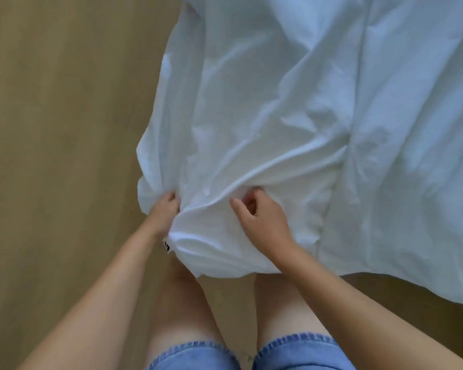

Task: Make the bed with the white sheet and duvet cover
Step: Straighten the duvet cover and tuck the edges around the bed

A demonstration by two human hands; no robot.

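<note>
White cotton fills most of what my head camera sees: the white sheet spreads from the middle out to twelve and three o'clock, creased and rumpled, with one corner bunched up low near the centre. Whether it is the sheet or the duvet cover I cannot tell from the fabric alone. My left hand sits at about nine o'clock of that bunched corner, fingers curled shut on a gathered fold of the cloth at its outer edge. My right hand is just at three o'clock of the corner, resting on top of the cloth with the thumb out and the fingers hooked loosely under a raised crease; I cannot tell if they truly pinch it. A small dark label peeks out below my left wrist. Tan wooden floor runs along the nine o'clock side. At six o'clock my bare knees and blue denim shorts show.
</note>
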